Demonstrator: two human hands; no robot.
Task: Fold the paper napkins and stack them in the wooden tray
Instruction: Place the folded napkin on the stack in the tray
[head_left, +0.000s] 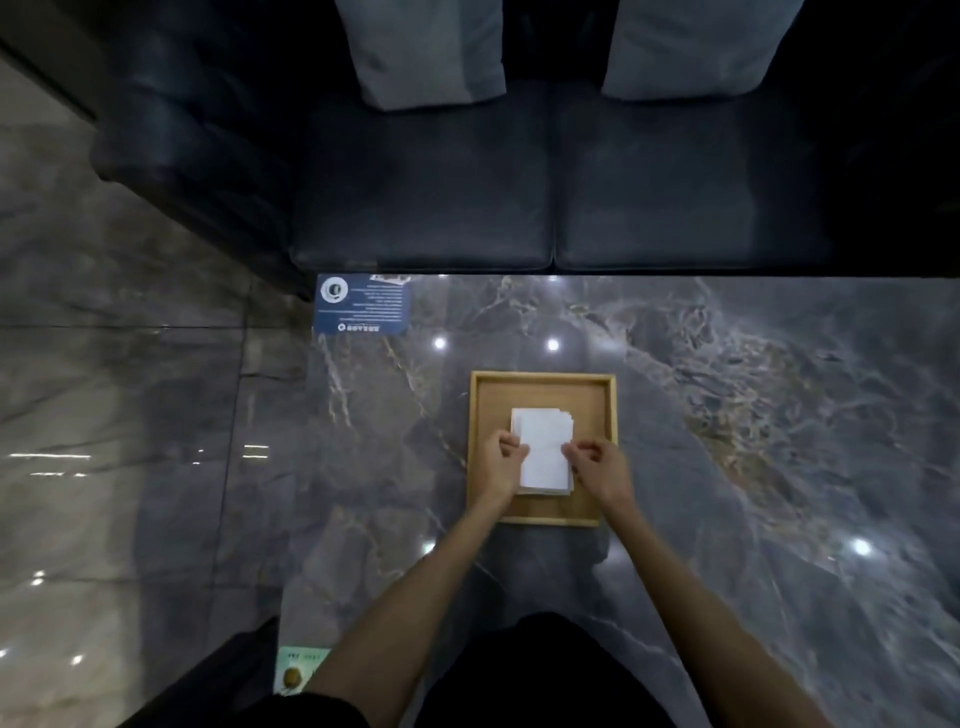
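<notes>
Tray: one wooden tray (543, 382), square, pale smooth wood with a low raised rim, lying flat on the table.
Napkins: one stack of napkins (566, 418), white, thin paper, rectangular, edges slightly fanned at the far right corner; it sits inside the tray, toward the near side. The number of sheets cannot be told.
Top napkin: one top napkin (544, 460), folded flat, lying on the stack.
Left hand: left hand (500, 460), fingers curled, pinching the top napkin's left edge.
Right hand: right hand (602, 465), fingers curled, pinching its right edge.
Table: marble table (753, 415), grey, glossy, pale veins.
Cards: one blue card (362, 305) at the far left corner; one green card (298, 670) at the near edge.
Sofa: dark leather sofa (519, 182), two seat pads, two grey cushions (431, 52).
</notes>
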